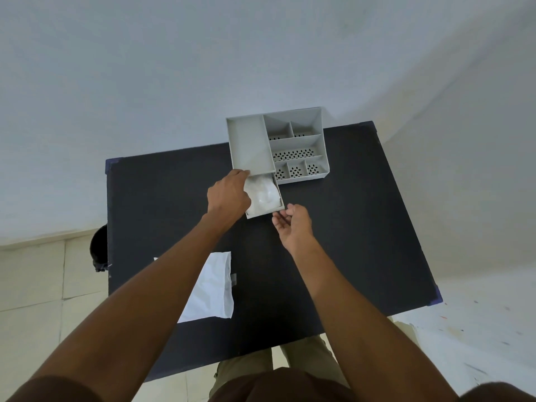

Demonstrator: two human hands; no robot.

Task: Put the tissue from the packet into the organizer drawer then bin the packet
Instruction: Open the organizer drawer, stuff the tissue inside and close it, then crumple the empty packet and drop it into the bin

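Note:
A grey organizer (pixel 317 132) stands at the far edge of the black table (pixel 348 227). Its drawer (pixel 262 213) is pulled out toward me, and a white wad of tissue (pixel 265 195) lies inside. My left hand (pixel 229 195) rests on the drawer's left side, fingers on the tissue. Just off the drawer's front right corner hovers my right hand (pixel 293 224), palm up, fingers apart, holding nothing. The white packet (pixel 211 288) lies flat on the table near the left front, partly hidden by my left forearm.
A dark round bin (pixel 98 250) sits on the tiled floor beyond the table's left edge. The organizer's right half has several perforated compartments (pixel 293 153). A pale wall rises behind the table.

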